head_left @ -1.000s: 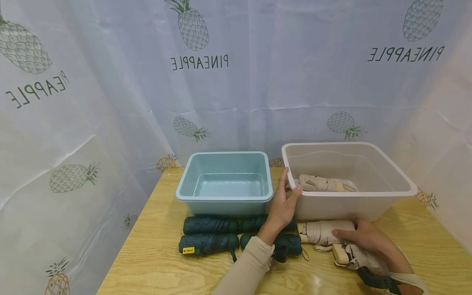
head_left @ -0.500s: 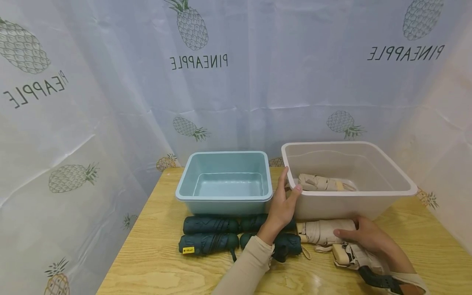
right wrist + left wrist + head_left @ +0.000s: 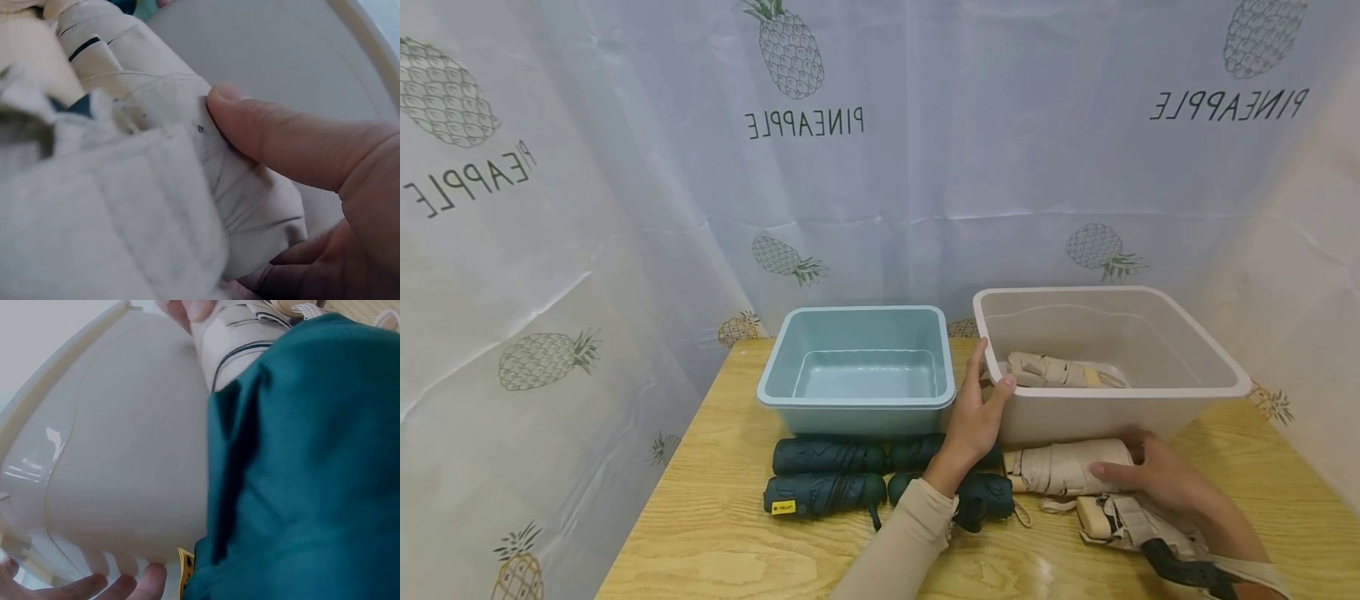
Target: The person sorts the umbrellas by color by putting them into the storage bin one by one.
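In the head view my left hand (image 3: pixel 976 421) rests against the left front corner of a beige plastic bin (image 3: pixel 1097 417), thumb at the rim. Its fingertips (image 3: pixel 150 581) touch the bin's outer wall in the left wrist view. My right hand (image 3: pixel 1172 479) holds the right end of a folded beige umbrella (image 3: pixel 1067 468) lying before the bin. The right wrist view shows the thumb (image 3: pixel 250 122) on top of the fabric and fingers curled by its end. A second beige umbrella (image 3: pixel 1123 523) lies nearer, partly behind the right wrist. Another beige umbrella (image 3: pixel 1048 370) lies inside the bin.
A light blue bin (image 3: pixel 857 417) stands left of the beige one. Several dark green folded umbrellas (image 3: pixel 823 496) lie in two rows before it, partly under my left forearm. The wooden table (image 3: pixel 722 533) is backed by a pineapple-print curtain (image 3: pixel 887 175).
My right hand has shifted slightly to the right along the beige umbrella, and more of that umbrella's right end shows. My left hand has stayed at the bin's corner.
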